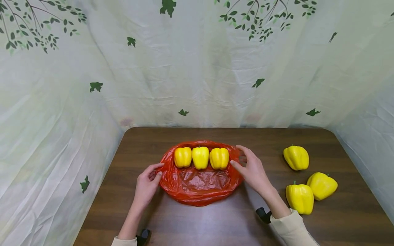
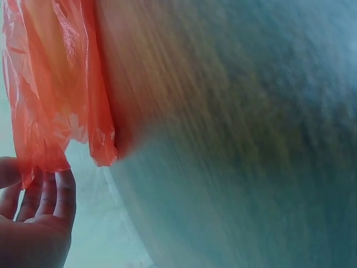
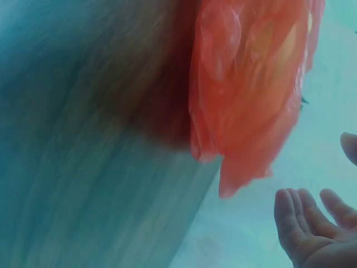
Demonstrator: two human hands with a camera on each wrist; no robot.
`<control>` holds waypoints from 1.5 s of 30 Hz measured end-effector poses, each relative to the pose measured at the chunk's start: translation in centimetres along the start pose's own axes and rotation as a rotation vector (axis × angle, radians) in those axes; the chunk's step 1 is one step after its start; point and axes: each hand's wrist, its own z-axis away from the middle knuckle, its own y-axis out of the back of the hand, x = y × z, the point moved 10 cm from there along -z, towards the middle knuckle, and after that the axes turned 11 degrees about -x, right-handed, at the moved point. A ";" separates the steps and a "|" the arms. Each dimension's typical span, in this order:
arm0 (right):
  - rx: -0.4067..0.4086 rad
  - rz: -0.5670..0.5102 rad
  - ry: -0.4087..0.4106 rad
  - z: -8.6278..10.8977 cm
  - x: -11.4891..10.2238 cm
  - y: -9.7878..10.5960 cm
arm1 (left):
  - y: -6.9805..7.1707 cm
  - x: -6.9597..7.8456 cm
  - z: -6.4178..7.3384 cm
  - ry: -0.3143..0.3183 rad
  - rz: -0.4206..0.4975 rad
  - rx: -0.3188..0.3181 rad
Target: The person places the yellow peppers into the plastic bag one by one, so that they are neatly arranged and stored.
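Observation:
A red plastic bag (image 1: pixel 203 198) lies spread on the table with its mouth facing up. In a row at its far side sit three yellow bell peppers (image 1: pixel 200 158). My left hand (image 1: pixel 146 186) is at the bag's left edge, and in the left wrist view its fingers (image 2: pixel 49 198) and thumb grip a hanging edge of the red film. At the bag's right edge, my right hand (image 1: pixel 253 169) has thumb and fingers spread. The right wrist view shows these fingers (image 3: pixel 315 218) apart from the film, with nothing between them.
On the table's right side lie three more yellow bell peppers: one farther back (image 1: pixel 296 158) and two nearer (image 1: pixel 299 198) that lie together. The brown wooden table (image 1: pixel 203 229) ends at a pale curtain (image 1: pixel 203 68) printed with green leaves, which hangs behind and at both sides.

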 end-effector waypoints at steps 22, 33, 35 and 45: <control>0.051 0.167 -0.110 6.4 2.9 4.2 | 0.0 0.0 0.0 0.020 -0.009 0.008; 0.181 0.185 -0.090 9.3 3.9 7.1 | 0.0 0.0 -0.1 0.009 -0.002 0.014; 0.207 0.187 -0.095 9.8 4.2 7.6 | 0.0 0.1 -0.1 0.004 0.003 0.016; 0.272 0.186 -0.122 12.6 5.8 9.1 | -0.1 0.1 0.1 0.008 0.011 0.002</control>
